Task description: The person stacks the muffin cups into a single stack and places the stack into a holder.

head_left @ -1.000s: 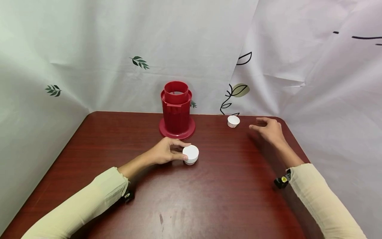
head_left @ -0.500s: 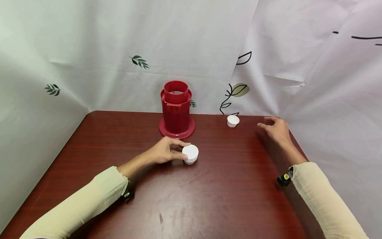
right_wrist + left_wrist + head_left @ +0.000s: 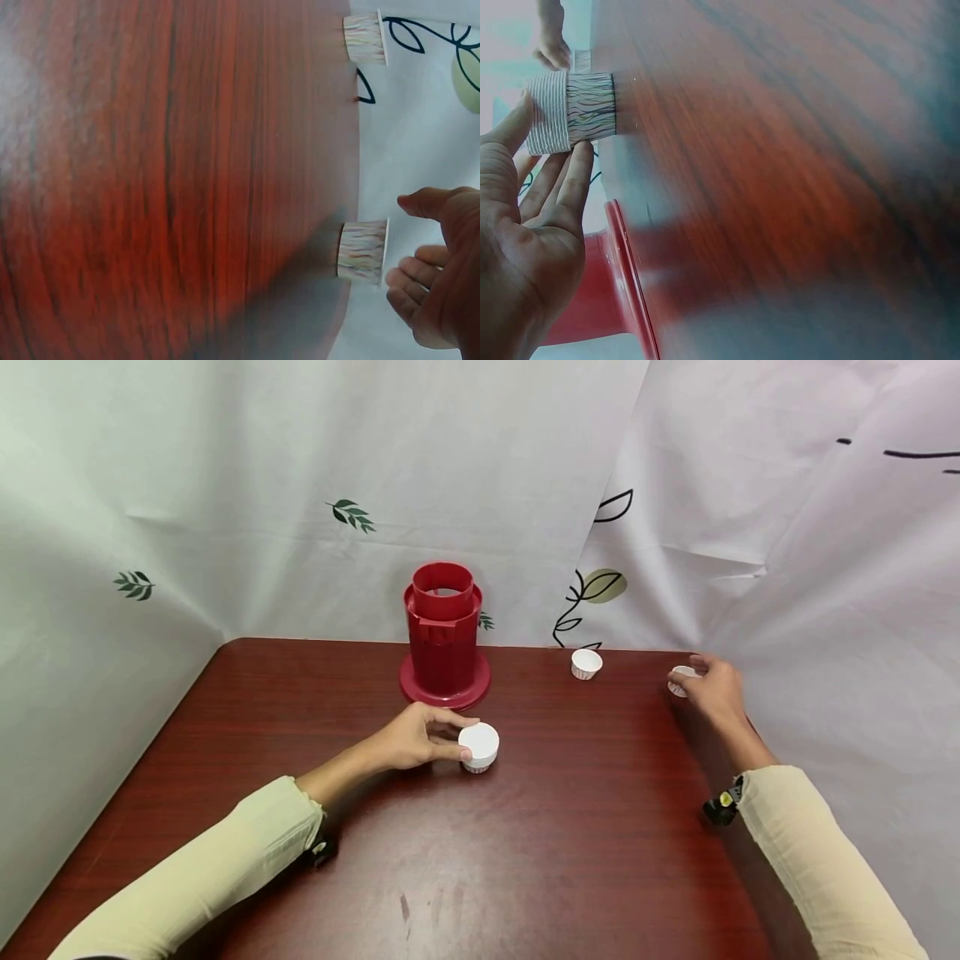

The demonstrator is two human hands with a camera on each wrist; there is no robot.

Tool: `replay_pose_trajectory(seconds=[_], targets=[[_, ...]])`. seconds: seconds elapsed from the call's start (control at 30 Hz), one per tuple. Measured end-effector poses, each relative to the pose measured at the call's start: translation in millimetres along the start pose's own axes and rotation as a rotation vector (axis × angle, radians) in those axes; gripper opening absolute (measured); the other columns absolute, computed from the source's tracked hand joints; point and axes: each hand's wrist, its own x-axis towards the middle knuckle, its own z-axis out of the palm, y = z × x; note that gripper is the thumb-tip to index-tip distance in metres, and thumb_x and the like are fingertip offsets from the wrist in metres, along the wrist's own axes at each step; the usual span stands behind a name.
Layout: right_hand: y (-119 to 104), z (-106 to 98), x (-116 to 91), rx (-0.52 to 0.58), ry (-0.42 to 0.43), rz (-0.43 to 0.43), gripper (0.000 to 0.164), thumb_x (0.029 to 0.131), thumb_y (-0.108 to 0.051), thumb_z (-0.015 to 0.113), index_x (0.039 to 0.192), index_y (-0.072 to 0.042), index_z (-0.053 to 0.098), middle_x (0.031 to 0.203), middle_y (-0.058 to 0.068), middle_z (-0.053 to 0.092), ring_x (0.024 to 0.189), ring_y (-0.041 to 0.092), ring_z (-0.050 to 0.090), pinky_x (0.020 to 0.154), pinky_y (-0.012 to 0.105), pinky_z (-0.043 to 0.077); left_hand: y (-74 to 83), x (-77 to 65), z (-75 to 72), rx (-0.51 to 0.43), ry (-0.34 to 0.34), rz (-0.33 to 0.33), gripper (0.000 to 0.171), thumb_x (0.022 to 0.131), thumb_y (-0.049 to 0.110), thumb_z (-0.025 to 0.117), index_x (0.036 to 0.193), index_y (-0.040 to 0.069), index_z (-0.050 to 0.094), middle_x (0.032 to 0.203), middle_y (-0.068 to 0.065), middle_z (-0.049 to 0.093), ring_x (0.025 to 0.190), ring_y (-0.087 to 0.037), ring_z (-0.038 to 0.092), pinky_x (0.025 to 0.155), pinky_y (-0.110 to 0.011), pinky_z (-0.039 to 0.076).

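Leaf-printed white cloth hangs behind a wood-grain surface. Near the middle, the left hand pinches a stack of paper cups between thumb and fingers, just in front of a red plastic cylinder on a flanged base. By the far right corner, the right hand has its fingers spread about a lone paper cup, apparently grasping nothing; a second paper cup stands upright to its left.

Squeezing too hard could crumple the stack's thin walls. A careless brush by the right fingers might tip the lone cup or push it off the nearby edge.

From the head, those fingers overlap the cup; the right wrist view shows the thumb apart from it, though other contact is unclear. Only the left wrist view reveals the many layered rims.
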Motion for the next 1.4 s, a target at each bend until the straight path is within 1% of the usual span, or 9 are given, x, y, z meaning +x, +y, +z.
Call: replay_pose_trajectory(seconds=[0.1,0.3,0.53,0.77,0.93,1.03,1.17,1.33,1.4], targets=[[22.2,4.4,13.4,0.005,0.028,0.041,0.072,0.097,-0.036,0.082,0.152,0.008,0.064,0.147,0.035,0.070,0.134,0.050,0.066,0.102,0.052,0.058,0.2,0.6,-0.1,-0.005,-0.001,-0.003,0.054,0.091,-0.009,0.089,0.142,-0.009,0.073,0.146,-0.028,0.074,0.130,-0.042,0.077,0.103,-0.039,0.070],[73.7,17.8,48.5,-0.025,0.018,0.116,0.081,0.091,-0.045,0.088,0.152,0.003,0.065,0.153,0.029,0.068,0.145,0.050,0.055,0.119,0.060,0.049,1.6,0.9,-0.6,-0.005,-0.002,-0.007,0.054,0.091,-0.008,0.089,0.142,-0.008,0.073,0.145,-0.027,0.074,0.128,-0.040,0.078,0.103,-0.038,0.070],[96.2,24.4,66.6,-0.084,-0.060,0.193,0.100,0.088,-0.058,0.091,0.157,0.007,0.057,0.157,0.037,0.060,0.148,0.060,0.047,0.123,0.067,0.047,2.6,-0.1,-1.0,-0.003,-0.007,-0.010,0.053,0.092,-0.004,0.090,0.143,-0.007,0.073,0.147,-0.026,0.074,0.128,-0.036,0.079,0.103,-0.038,0.070],[97.1,26.3,65.4,-0.077,-0.068,0.190,0.107,0.086,-0.068,0.090,0.155,0.008,0.059,0.152,0.037,0.064,0.133,0.054,0.060,0.109,0.064,0.056,1.9,-0.1,-1.1,-0.003,-0.010,-0.004,0.053,0.092,-0.004,0.090,0.143,-0.007,0.073,0.147,-0.026,0.074,0.129,-0.038,0.078,0.103,-0.039,0.070],[94.0,25.5,58.7,-0.074,-0.062,0.179,0.106,0.084,-0.068,0.091,0.150,0.010,0.063,0.148,0.037,0.066,0.127,0.052,0.062,0.101,0.059,0.058,2.4,0.5,-0.7,-0.012,-0.012,-0.002,0.053,0.092,-0.004,0.090,0.142,-0.007,0.073,0.147,-0.027,0.074,0.129,-0.039,0.078,0.103,-0.039,0.070],[77.3,21.1,46.7,-0.078,-0.056,0.176,0.097,0.085,-0.060,0.091,0.147,0.010,0.066,0.145,0.036,0.068,0.126,0.050,0.062,0.096,0.054,0.058,2.0,0.5,-0.3,-0.019,-0.015,0.001,0.053,0.092,-0.005,0.090,0.142,-0.008,0.073,0.146,-0.027,0.074,0.129,-0.038,0.078,0.103,-0.039,0.070],[42.0,9.1,25.1,-0.058,-0.074,0.182,0.088,0.089,-0.049,0.090,0.148,0.012,0.065,0.148,0.038,0.066,0.127,0.052,0.060,0.099,0.057,0.058,1.5,0.0,-0.4,-0.017,-0.009,-0.002,0.053,0.092,-0.005,0.090,0.142,-0.008,0.073,0.146,-0.027,0.074,0.128,-0.038,0.078,0.103,-0.038,0.070],[13.9,-0.2,9.3,-0.041,-0.085,0.172,0.088,0.090,-0.050,0.090,0.149,0.010,0.065,0.146,0.036,0.068,0.120,0.045,0.061,0.096,0.050,0.059,1.3,-0.1,-0.8,-0.019,-0.006,-0.006,0.053,0.092,-0.005,0.090,0.142,-0.007,0.073,0.146,-0.026,0.075,0.129,-0.037,0.078,0.103,-0.038,0.070],[16.4,2.0,10.8,-0.040,-0.080,0.137,0.090,0.090,-0.055,0.090,0.149,0.009,0.066,0.145,0.034,0.070,0.121,0.044,0.063,0.093,0.045,0.058,1.0,-0.1,-1.1,-0.024,-0.007,-0.010,0.054,0.091,-0.006,0.090,0.142,-0.007,0.073,0.146,-0.027,0.074,0.129,-0.038,0.078,0.103,-0.038,0.070]])
